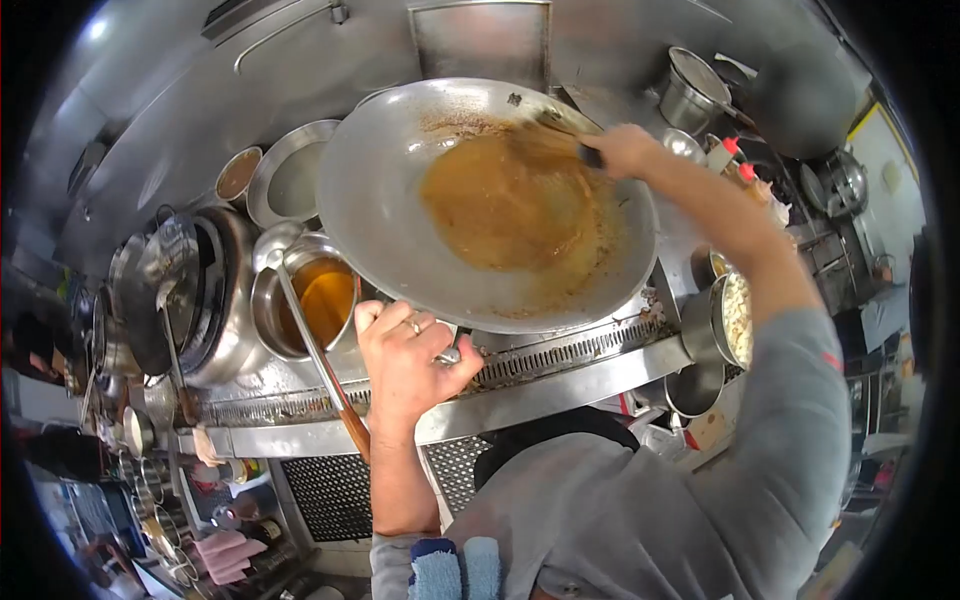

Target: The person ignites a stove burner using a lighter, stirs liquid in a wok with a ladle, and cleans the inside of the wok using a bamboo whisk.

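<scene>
A large metal wok is tilted toward me, with brown, cloudy liquid pooled in it and dark residue on its far wall. My left hand is closed around the wok's short handle at the near rim. At the far right of the wok, my right hand grips a brush by its dark end. Its brown bristles, blurred by motion, reach into the wok at the edge of the liquid. A ladle with a wooden handle lies just left of my left hand.
A pot of amber liquid stands left of the wok, near a metal bowl and a large round pot. Right are red-capped squeeze bottles and a container of pale pieces. A steel counter edge runs in front.
</scene>
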{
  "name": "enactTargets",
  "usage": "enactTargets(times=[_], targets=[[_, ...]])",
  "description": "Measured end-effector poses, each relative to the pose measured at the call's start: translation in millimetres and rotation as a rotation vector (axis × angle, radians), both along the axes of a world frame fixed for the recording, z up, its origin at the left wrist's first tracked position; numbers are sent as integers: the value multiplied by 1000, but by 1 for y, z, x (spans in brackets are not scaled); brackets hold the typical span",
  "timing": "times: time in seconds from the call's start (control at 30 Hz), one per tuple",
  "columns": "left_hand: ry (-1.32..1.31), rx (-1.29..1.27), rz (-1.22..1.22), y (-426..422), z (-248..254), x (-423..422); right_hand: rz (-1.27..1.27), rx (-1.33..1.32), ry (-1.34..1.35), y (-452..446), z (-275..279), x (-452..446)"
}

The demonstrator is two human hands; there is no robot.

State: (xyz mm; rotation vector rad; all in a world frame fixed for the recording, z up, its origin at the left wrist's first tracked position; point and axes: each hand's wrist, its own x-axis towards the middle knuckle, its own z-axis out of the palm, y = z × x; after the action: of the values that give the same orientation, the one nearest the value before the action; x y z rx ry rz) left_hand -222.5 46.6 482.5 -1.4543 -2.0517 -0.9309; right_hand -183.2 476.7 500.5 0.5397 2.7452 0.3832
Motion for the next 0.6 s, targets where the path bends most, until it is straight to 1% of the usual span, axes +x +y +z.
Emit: enactTargets(times=[0.03,0.07,0.13,0.17,0.23,0.33,0.4,0.47,0.53,0.6], targets=[[-1,-9,2,0,0,1,-47,-82,25,-16,-6,-27],[-1,-16,6,1,1,1,-92,-212,125,-32,-26,-44],[1,1,-1,2,0,3,-107,-282,162,-63,-72,-64],[7,-4,2,2,0,4,-106,-326,118,-71,-75,-60],[21,-4,2,2,0,4,-108,-406,40,-81,-64,-44],[32,-2,12,4,-3,5,-37,-403,-82,-89,-25,14],[37,-29,33,2,-6,3,-5,-373,-214,-74,-3,47],[39,-33,32,2,-6,2,39,-290,-271,-44,14,77],[33,-50,34,2,-6,2,-65,-140,-355,-25,36,74],[36,-41,29,3,-7,3,-31,-35,-217,10,11,40]])
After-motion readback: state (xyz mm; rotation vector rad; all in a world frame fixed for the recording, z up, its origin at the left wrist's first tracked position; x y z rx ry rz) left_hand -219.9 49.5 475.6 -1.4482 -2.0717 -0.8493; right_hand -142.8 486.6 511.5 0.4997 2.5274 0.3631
